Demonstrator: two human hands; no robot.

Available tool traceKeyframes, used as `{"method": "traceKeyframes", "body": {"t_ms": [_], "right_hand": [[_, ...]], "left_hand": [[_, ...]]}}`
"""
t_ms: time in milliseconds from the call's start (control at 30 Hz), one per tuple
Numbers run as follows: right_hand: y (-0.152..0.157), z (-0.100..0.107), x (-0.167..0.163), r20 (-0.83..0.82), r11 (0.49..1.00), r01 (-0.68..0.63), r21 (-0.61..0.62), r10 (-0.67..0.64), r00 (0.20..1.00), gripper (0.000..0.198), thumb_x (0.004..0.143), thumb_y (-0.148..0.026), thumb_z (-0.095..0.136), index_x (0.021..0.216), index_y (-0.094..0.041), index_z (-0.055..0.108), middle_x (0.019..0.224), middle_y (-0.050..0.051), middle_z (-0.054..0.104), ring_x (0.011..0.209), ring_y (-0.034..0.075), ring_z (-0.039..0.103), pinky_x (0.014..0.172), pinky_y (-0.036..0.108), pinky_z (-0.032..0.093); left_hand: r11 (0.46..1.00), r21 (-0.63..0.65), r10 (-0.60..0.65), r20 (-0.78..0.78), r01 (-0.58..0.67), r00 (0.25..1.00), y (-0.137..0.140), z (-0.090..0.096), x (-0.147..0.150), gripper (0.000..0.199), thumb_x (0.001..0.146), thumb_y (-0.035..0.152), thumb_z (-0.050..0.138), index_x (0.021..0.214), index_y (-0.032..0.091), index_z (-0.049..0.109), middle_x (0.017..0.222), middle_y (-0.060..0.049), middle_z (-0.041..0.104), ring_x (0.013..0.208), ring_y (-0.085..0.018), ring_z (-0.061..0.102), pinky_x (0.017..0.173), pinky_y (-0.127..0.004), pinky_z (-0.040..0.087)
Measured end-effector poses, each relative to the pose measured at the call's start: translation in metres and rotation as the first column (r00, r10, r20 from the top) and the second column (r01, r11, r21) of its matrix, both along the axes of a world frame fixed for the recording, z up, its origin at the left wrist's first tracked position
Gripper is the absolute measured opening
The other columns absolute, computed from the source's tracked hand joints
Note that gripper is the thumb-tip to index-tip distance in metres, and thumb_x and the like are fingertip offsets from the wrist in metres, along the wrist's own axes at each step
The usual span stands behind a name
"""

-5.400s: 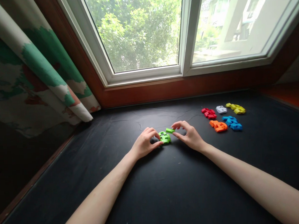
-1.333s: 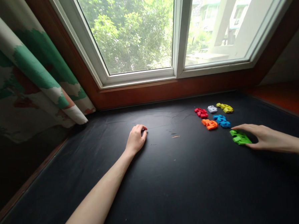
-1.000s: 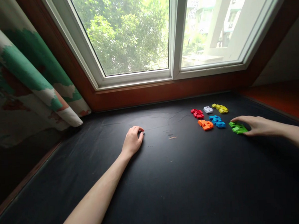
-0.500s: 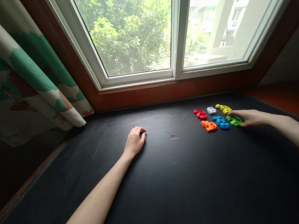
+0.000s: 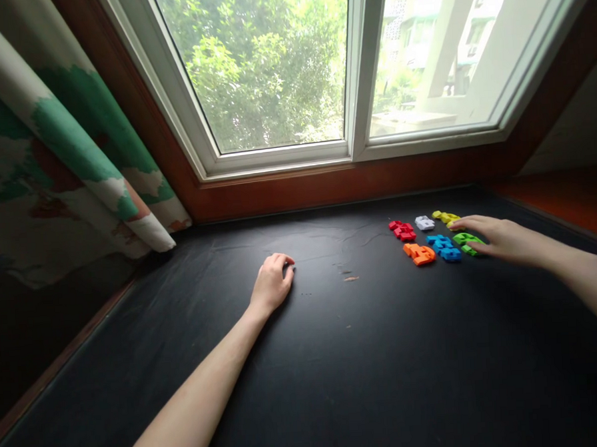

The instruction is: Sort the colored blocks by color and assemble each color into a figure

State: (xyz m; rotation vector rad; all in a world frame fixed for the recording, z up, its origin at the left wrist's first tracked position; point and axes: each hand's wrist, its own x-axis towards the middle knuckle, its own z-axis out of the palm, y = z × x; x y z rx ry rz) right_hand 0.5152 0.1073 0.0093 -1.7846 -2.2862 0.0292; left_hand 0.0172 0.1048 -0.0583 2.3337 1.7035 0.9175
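Observation:
My left hand (image 5: 272, 283) rests on the black tabletop with its fingers loosely curled. A gap shows between thumb and forefinger, and I see nothing held there. At the right, my right hand (image 5: 504, 239) hovers with thumb and fingers apart over a green plastic piece (image 5: 467, 241), partly covering it. Its fingertips reach toward a yellow piece (image 5: 446, 218); whether they touch it I cannot tell. Beside these lie blue pieces (image 5: 443, 248), orange pieces (image 5: 420, 253), red pieces (image 5: 402, 230) and a white piece (image 5: 424, 223), sorted in small groups by colour.
The black tabletop (image 5: 337, 381) reaches back to a brown wooden sill (image 5: 287, 189) under a white-framed window (image 5: 358, 80). A patterned curtain (image 5: 84, 141) hangs at the left. A brown wooden surface (image 5: 567, 199) borders the table at the right.
My right hand has loosened from around the green piece and lifted slightly, with its fingers extending. My left hand stays in place; the view has shifted slightly.

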Motion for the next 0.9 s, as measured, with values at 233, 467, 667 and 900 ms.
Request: {"method": "traceKeyframes", "body": {"t_ms": [233,467,667,900], "right_hand": [[-0.022,-0.018,-0.134,-0.169,0.909,-0.404,0.102,0.416,0.894,0.031,0.086,-0.023,0.05,0.113,-0.025,0.065,0.12,0.008,0.067,0.115,0.03,0.061,0.101,0.048,0.046],[-0.046,-0.049,-0.223,-0.222,0.839,-0.523,0.151,0.544,0.809,0.035,0.09,-0.016,0.05,0.121,-0.026,0.06,0.132,0.008,0.061,0.125,0.025,0.054,0.103,0.047,0.042],[-0.055,-0.062,-0.222,-0.231,0.866,-0.492,0.088,0.499,0.835,0.036,0.093,-0.025,0.051,0.128,-0.025,0.058,0.14,0.01,0.056,0.134,0.028,0.046,0.107,0.049,0.039],[-0.052,-0.065,-0.221,-0.205,0.87,-0.485,0.088,0.492,0.846,0.034,0.095,-0.025,0.05,0.127,-0.023,0.06,0.14,0.01,0.056,0.133,0.026,0.047,0.107,0.047,0.04]], "left_hand": [[0.996,0.083,-0.025,-0.159,0.038,0.987,-0.008,0.005,0.004,0.014,0.088,0.013,0.05,0.095,0.02,0.059,0.101,-0.009,0.064,0.1,-0.026,0.058,0.089,-0.039,0.048],[0.985,0.069,-0.124,-0.369,0.16,0.921,-0.032,0.018,0.015,0.02,0.089,0.013,0.05,0.105,0.019,0.06,0.11,-0.011,0.064,0.107,-0.028,0.058,0.091,-0.041,0.047],[0.982,-0.008,-0.186,-0.22,0.189,0.958,-0.063,0.008,0.016,0.025,0.093,0.023,0.051,0.117,0.02,0.058,0.124,-0.011,0.062,0.117,-0.025,0.057,0.099,-0.04,0.048],[0.979,-0.002,-0.198,-0.203,0.202,0.959,-0.064,0.0,0.014,0.03,0.093,0.022,0.052,0.122,0.015,0.059,0.132,-0.014,0.059,0.125,-0.027,0.054,0.106,-0.044,0.045]]}}
